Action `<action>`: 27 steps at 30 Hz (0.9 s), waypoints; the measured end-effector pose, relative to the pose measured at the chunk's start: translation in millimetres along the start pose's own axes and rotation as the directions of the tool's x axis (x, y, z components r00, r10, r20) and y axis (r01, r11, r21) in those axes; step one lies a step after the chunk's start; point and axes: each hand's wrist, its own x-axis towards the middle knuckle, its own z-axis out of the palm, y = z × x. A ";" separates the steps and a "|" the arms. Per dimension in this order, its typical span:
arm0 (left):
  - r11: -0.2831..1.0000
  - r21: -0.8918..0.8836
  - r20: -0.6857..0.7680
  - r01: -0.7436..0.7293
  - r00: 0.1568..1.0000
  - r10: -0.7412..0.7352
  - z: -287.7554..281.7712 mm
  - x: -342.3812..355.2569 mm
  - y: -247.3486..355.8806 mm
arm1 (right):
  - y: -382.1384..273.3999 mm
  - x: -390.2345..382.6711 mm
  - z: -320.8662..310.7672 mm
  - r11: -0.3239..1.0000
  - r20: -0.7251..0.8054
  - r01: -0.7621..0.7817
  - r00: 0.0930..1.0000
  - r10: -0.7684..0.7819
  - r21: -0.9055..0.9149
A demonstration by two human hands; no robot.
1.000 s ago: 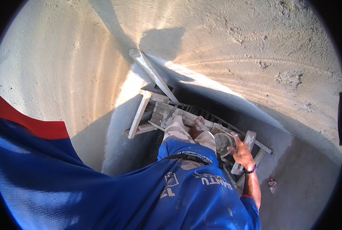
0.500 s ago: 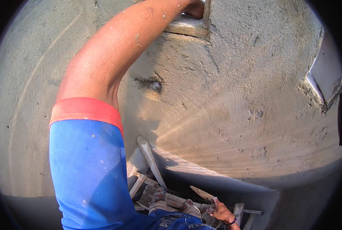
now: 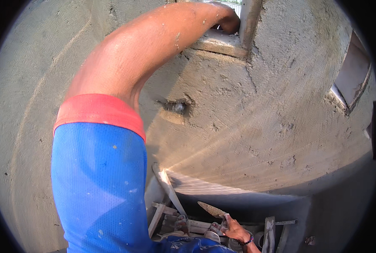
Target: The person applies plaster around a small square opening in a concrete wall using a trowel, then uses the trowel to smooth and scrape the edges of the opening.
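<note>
My left arm reaches up across the view to a small wall opening, where my left hand (image 3: 229, 21) rests at the rough sill (image 3: 217, 47) beside the upright edge. Its fingers curl, and what they hold, if anything, is hidden. Low in the view, my right hand (image 3: 234, 232) is closed on the handle of a pointed trowel (image 3: 211, 211), its blade crusted with grey material. A round metal pipe end (image 3: 178, 107) sits in a ragged hole in the rough plastered wall (image 3: 280, 84), below the opening.
Below me is a wooden scaffold (image 3: 270, 230) of boards, with my sandalled feet (image 3: 181, 223) on it. A slanting plank (image 3: 167, 185) leans in the corner above dark space. Another opening (image 3: 350, 71) with broken plaster edges is at the upper right.
The view has swung up from the scaffold to the wall. My left arm has come into view, raised to the opening. The trowel blade now shows raised in my right hand.
</note>
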 end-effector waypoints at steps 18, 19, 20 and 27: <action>0.964 0.263 0.154 -0.032 0.988 -0.009 -24.4 -10.0 14.1 | -339.3 -55.0 -253.1 0.745 -0.652 -0.111 0.580 -0.489 -0.658; 0.965 0.261 0.156 -0.029 0.988 -0.012 -21.5 -12.8 10.6 | -342.9 -46.1 -258.4 0.744 -0.648 -0.107 0.582 -0.491 -0.660; 0.961 0.276 0.117 -0.022 0.993 -0.011 -22.1 -16.5 15.7 | -342.8 -38.5 -263.8 0.729 -0.623 -0.084 0.591 -0.512 -0.679; 0.948 0.316 -0.169 -0.028 0.982 0.086 -20.3 -45.9 30.3 | -367.3 -22.7 -272.3 0.627 -0.543 -0.150 0.673 -0.502 -0.765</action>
